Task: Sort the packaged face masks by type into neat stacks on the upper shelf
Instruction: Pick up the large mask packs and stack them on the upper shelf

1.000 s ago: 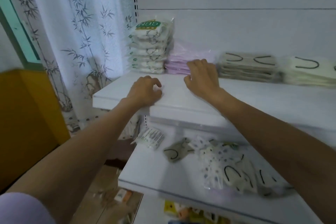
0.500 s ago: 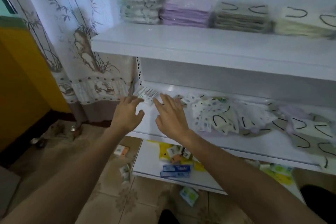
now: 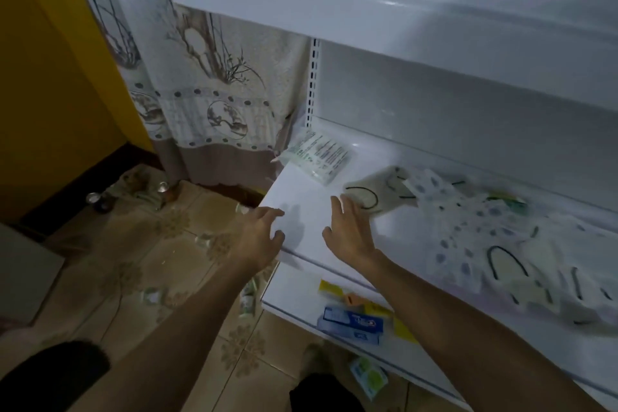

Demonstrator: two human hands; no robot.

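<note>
Plastic-wrapped masks [image 3: 485,237] strewn loose across the middle shelf [image 3: 301,197], none lifted toward the upper shelf [image 3: 368,0] yet. Both hands empty, fingers spread: left hand [image 3: 259,237] hovering over the front left corner, right hand [image 3: 351,234] reaching toward a beige mask [image 3: 371,192], fingertips at its edge, contact impossible to tell.

Slick wrappers on smooth paint, so real risk of shoving the beige mask under the spotted ones with a sweeping grab, or of skidding a packet off the front lip onto the littered floor [image 3: 167,244]. Also easy to lift two overlapping types together and muddle the sorting.

Against half a second ago: closer, lower view, upper stacks almost out of sight; both hands pulled away from the printed packet [image 3: 316,155], right hand shifted toward the beige mask.
</note>
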